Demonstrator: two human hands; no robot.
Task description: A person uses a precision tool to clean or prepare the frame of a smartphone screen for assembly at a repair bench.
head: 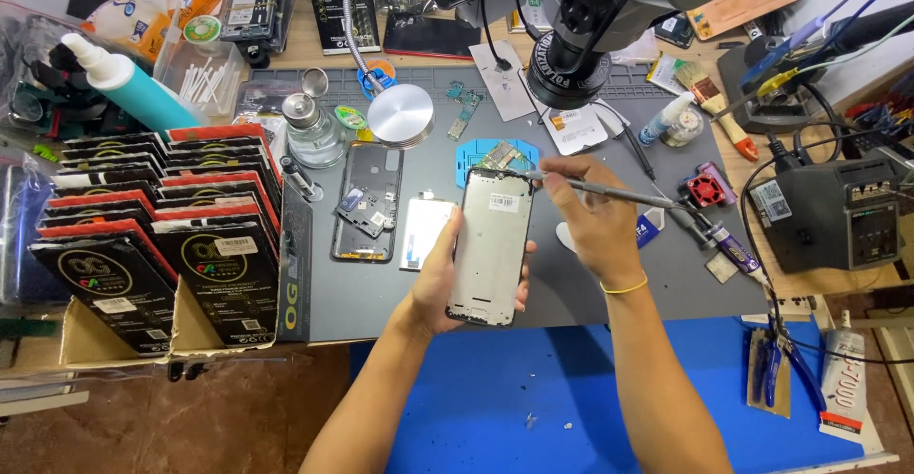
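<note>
Left hand (440, 279) grips the phone frame (492, 246) above the bench (609, 288). Right hand (592, 215) pinches a screwdriver (609, 190), tip at the frame's top edge. Frame stripped; back cover (367, 203) and board (497, 157) lie apart.

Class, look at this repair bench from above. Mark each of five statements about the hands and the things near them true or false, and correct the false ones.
1. The left hand holds a phone frame from below. True.
2. The right hand holds a paintbrush. False: it holds a thin grey tool whose tip meets the frame's top edge.
3. A yellow band sits on the right wrist. True.
4. The phone frame lies flat on the grey mat. False: it is lifted in the left hand's grip.
5. Black boxes stand in a cardboard tray on the person's right. False: they are on the left.
</note>
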